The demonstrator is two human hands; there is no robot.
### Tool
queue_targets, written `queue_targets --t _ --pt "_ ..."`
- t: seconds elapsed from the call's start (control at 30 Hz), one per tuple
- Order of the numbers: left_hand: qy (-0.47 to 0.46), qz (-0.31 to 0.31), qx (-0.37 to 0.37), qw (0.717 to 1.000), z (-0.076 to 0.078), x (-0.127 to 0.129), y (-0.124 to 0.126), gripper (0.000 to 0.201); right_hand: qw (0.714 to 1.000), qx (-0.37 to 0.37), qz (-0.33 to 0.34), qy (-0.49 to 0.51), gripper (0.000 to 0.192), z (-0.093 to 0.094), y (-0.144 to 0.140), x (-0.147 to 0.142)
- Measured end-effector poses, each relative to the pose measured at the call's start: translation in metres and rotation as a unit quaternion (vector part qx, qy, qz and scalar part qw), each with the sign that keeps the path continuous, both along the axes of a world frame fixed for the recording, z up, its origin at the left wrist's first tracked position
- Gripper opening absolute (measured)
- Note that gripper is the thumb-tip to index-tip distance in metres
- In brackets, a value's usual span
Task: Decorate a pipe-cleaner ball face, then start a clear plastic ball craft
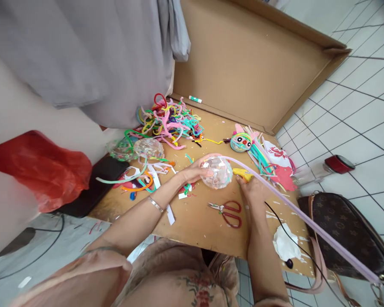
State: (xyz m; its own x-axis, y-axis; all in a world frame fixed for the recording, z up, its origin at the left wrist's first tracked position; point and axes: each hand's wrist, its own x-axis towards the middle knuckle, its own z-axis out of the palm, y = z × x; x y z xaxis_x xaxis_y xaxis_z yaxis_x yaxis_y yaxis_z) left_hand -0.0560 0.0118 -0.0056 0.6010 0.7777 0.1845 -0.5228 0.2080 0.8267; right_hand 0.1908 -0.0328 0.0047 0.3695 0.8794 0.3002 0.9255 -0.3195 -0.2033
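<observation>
My left hand [196,170] holds a clear, glittery plastic ball [217,172] on the cardboard work surface [195,221]. A long lilac pipe cleaner [294,209] runs from the ball's top toward the lower right. My right hand [252,187] grips a yellow glue gun [243,174], its tip close to the ball's right side. A black cord [284,232] trails from the right hand across the board.
Red-handled scissors [228,212] lie in front of the ball. A heap of coloured pipe cleaners [169,121] sits at the back, a pipe-cleaner doll face [241,142] to the right, another clear ball [149,148] at left. A brown handbag [348,232], a red-lidded jar [337,164], a red bag [38,168].
</observation>
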Motion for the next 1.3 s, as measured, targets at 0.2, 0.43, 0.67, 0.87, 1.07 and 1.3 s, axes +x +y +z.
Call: queue_targets --t 0.2,0.43,0.67,0.87,1.07,1.3 --pt "0.052 0.010 0.012 0.999 0.001 0.001 0.001 0.096 0.902 0.253 0.286 0.201 0.062 0.022 -0.018 -0.031" --pt "0.081 0.026 0.025 0.996 -0.001 -0.001 0.002 0.095 0.848 0.314 0.348 0.247 0.018 0.044 -0.018 -0.053" --pt "0.055 -0.004 0.001 0.998 0.003 -0.002 -0.002 0.092 0.821 0.302 0.334 0.351 0.014 0.030 -0.023 -0.054" --pt "0.040 -0.019 -0.020 0.999 -0.002 -0.003 -0.002 0.086 0.815 0.314 0.371 0.315 0.017 0.033 -0.027 -0.061" --pt "0.034 -0.022 -0.023 0.999 -0.003 -0.003 -0.001 0.082 0.818 0.321 0.388 0.278 0.019 0.034 -0.029 -0.062" --pt "0.030 -0.023 -0.032 0.999 -0.001 -0.003 -0.002 0.082 0.838 0.311 0.388 0.226 0.021 0.031 -0.032 -0.063"
